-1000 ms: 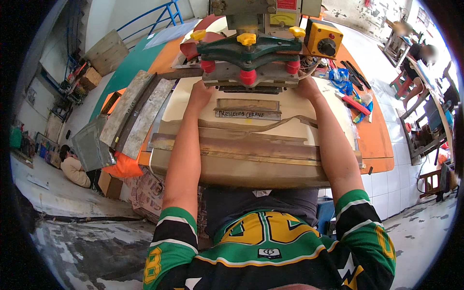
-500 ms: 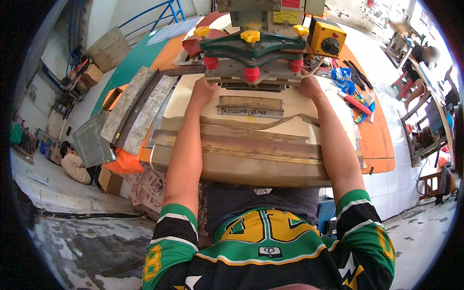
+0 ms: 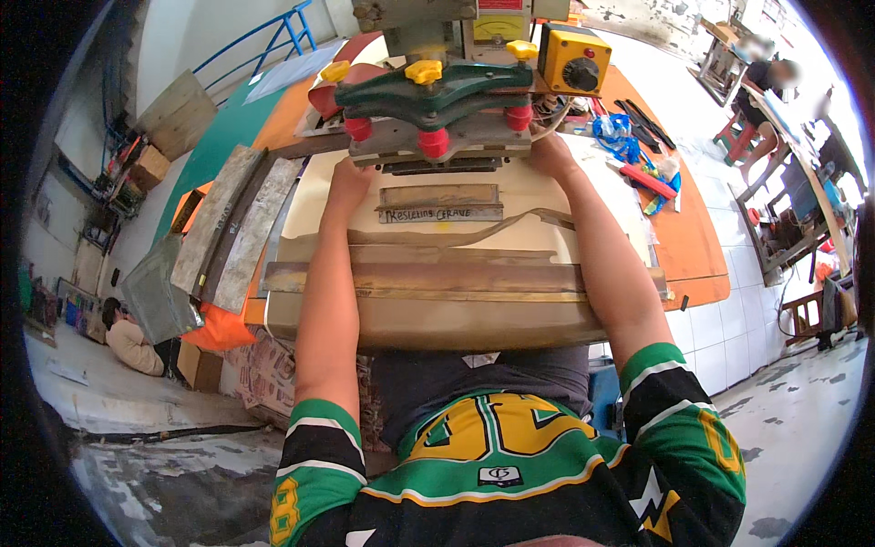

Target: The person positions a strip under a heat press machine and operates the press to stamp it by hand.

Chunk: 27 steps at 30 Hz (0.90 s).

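Both my arms reach forward to a press with a green three-armed head (image 3: 437,91), yellow knobs and red collars. At the left end of its flat metal plate (image 3: 442,139) is my left hand (image 3: 351,180). My right hand (image 3: 551,155) is at the plate's right end, partly behind it. The fingers of both hands are mostly hidden, so what they hold, if anything, does not show. Under the plate lies a dark bar (image 3: 442,167). Nearer me, between my forearms, a small metal block with handwriting (image 3: 440,204) rests on a cream sheet (image 3: 319,205).
Long metal bars (image 3: 216,223) lie left of the sheet. A brown padded edge (image 3: 437,319) runs along the front. A yellow control box (image 3: 574,59) stands behind my right hand, with a red-handled tool (image 3: 649,180) and blue plastic (image 3: 617,137) on the orange tabletop (image 3: 697,264). Other people sit farther off.
The whole view has shifted, so the press and table appear farther left. My hands stay at the two ends of the press plate, with little visible change.
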Tool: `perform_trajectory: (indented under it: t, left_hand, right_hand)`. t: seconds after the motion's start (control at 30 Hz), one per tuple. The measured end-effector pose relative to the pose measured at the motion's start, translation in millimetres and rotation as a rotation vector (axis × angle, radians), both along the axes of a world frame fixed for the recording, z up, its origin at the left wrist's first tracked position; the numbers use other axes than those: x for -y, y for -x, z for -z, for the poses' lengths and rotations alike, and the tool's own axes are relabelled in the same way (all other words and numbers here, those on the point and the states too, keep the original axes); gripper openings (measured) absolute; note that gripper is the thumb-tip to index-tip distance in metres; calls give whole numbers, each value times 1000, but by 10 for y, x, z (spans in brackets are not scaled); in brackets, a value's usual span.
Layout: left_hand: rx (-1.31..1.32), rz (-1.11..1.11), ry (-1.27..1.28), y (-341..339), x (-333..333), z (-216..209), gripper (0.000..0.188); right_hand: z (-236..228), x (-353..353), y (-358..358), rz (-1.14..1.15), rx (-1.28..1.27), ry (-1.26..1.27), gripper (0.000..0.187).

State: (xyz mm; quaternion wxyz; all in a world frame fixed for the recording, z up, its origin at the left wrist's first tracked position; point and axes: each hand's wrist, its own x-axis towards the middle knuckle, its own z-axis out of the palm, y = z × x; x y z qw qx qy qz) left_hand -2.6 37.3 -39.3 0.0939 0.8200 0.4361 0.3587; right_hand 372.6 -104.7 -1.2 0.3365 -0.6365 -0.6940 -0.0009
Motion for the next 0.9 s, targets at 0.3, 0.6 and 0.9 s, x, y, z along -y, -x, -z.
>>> perform_trajectory:
  t: [0.3, 0.6, 0.9]
  left_hand:
    - [-84, 63, 6, 12, 117, -108, 26]
    - [-170, 34, -154, 85, 61, -95, 26]
    - [-39, 55, -17, 27, 103, -109, 25]
  right_hand:
    - [197, -230, -128, 115, 162, 61, 36]
    - [294, -329, -155, 81, 65, 38, 39]
    - [141, -148, -70, 122, 50, 55, 39]
